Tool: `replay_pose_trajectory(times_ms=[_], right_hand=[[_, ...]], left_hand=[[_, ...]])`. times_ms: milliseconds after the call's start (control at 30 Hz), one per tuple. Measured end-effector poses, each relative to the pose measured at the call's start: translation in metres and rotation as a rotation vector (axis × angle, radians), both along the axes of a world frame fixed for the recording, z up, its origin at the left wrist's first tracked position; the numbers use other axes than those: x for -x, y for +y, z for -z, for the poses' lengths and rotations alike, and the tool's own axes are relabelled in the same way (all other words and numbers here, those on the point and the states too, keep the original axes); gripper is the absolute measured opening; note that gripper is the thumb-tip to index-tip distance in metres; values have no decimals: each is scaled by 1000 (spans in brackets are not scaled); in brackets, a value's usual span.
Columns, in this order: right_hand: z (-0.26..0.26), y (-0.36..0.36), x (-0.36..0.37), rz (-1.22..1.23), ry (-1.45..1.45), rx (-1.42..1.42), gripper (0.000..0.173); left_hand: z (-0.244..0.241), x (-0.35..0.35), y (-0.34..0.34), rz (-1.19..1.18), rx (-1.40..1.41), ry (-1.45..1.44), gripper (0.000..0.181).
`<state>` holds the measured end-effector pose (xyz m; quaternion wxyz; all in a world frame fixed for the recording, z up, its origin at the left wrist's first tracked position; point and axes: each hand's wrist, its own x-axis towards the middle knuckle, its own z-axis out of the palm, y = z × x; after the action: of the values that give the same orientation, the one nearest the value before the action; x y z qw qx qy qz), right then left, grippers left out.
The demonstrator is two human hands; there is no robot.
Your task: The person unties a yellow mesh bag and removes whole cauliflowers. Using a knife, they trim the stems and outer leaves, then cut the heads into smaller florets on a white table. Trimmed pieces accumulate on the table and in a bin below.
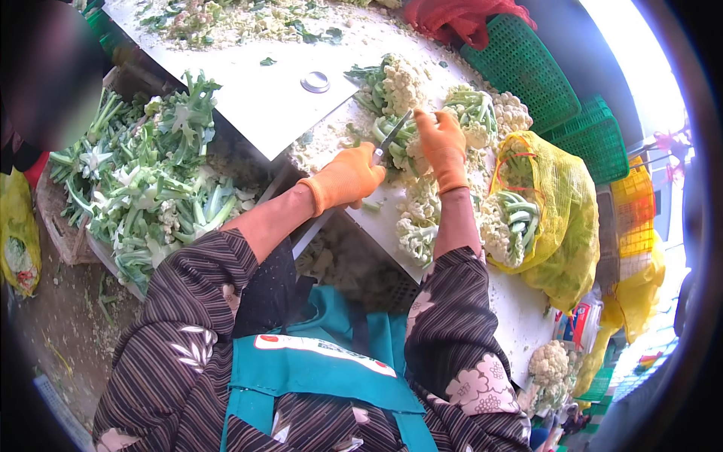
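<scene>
My left hand [351, 174], in an orange knit glove, grips the light handle of a knife [392, 137]; its dark blade points up and right towards my other hand. My right hand [442, 144], gloved in orange too, is bent over a cauliflower [417, 158], but whether its fingers hold it is hidden. Green cauliflower stalks [393, 130] lie under the blade. Just beyond the knife sits a cauliflower with leaves [404, 85]. Another with cut stalks [473, 110] lies right of my right hand, and white florets [419, 214] lie below it.
A yellow mesh bag [559, 209] with cauliflowers lies on the right of the white table [517, 316]. Green plastic baskets [522, 68] stand beyond. A container heaped with leaves and stalks [152, 186] is at left. A white board [248, 85] bears a round metal disc [315, 82]. Someone stands upper left.
</scene>
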<state>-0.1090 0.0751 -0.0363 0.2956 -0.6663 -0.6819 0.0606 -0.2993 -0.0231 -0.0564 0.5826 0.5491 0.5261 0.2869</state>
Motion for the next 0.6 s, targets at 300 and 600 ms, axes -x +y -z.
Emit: replay_pose_trajectory(times_ms=[300, 600], right_hand=[[24, -10, -26, -54, 259, -157, 34], [40, -7, -30, -48, 254, -243, 33]], left_hand=[[8, -28, -1, 72, -36, 55, 29], [3, -38, 23, 175, -40, 296, 37]])
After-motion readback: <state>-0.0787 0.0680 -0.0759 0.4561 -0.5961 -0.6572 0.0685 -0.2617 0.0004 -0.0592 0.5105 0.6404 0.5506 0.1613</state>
